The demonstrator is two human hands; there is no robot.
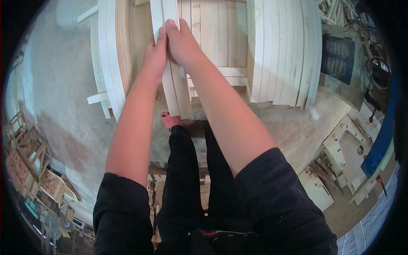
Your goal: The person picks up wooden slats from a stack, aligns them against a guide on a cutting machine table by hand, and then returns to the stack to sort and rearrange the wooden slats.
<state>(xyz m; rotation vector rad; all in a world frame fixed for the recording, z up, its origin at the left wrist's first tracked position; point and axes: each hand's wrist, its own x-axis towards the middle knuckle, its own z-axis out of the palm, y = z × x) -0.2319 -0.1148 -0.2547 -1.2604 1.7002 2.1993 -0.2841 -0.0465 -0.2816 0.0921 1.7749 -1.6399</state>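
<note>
Two long pale wooden strips (175, 91) lie side by side, running from the top edge down toward my feet. My left hand (155, 59) wraps round their left side, thumb on top. Beside it my right hand (182, 44) grips the strips from the right, its thumb also on top. The two hands nearly touch. The undersides of the strips and some fingertips are hidden. Below the strips are rows of planks (212, 34), with a stack of pale boards (282, 55) on the right and more upright boards (111, 51) on the left.
A pink shoe (171, 121) shows under the strips' near end. Wooden scraps and a crate (55, 187) are at the lower left. On the right are a dark grate (338, 59), a blue curved machine part (382, 140) and cut panels (346, 144). Concrete floor (59, 106) spreads at the left.
</note>
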